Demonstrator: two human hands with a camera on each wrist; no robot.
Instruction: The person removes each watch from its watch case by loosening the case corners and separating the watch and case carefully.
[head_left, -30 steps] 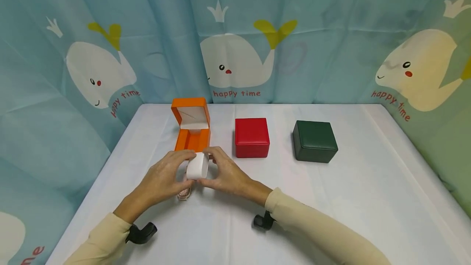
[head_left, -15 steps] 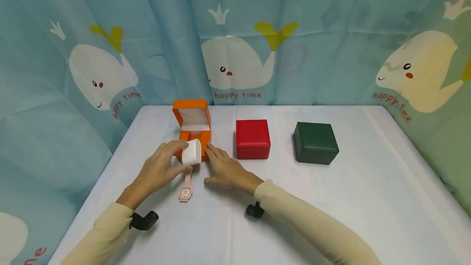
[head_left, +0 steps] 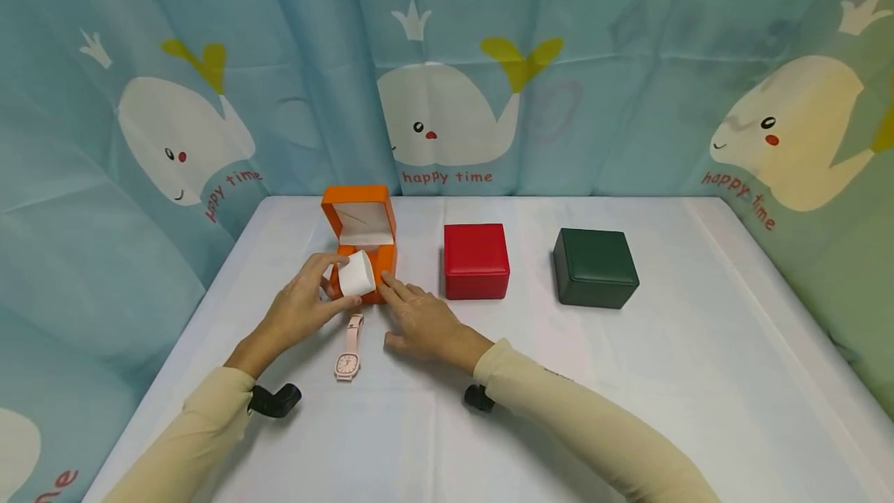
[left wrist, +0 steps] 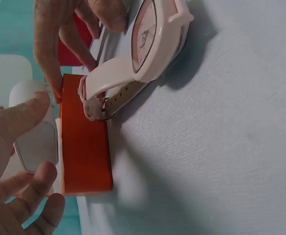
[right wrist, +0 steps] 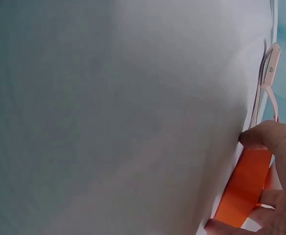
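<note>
My left hand point(head_left: 296, 305) pinches a white watch cushion point(head_left: 357, 274) between thumb and fingers, tilted over the base of an open orange watch box point(head_left: 383, 261). In the left wrist view the cushion point(left wrist: 39, 142) shows right at the top edge of the box point(left wrist: 86, 147). My right hand point(head_left: 433, 326) lies at the box's front right corner, its fingers extended and touching the box. A pink wristwatch point(head_left: 348, 363) lies on the table just in front of the box, its strap running toward it.
A closed red box point(head_left: 477, 258) stands right of the orange one, and a closed dark green box point(head_left: 597, 266) farther right. All rest on a white-covered table point(head_left: 559, 394). A blue whale-print curtain point(head_left: 314, 99) hangs behind and at the sides.
Both hands held the white watch cushion at first. My right hand has let go and moved to the box's front corner, while my left hand has carried the cushion back over the box.
</note>
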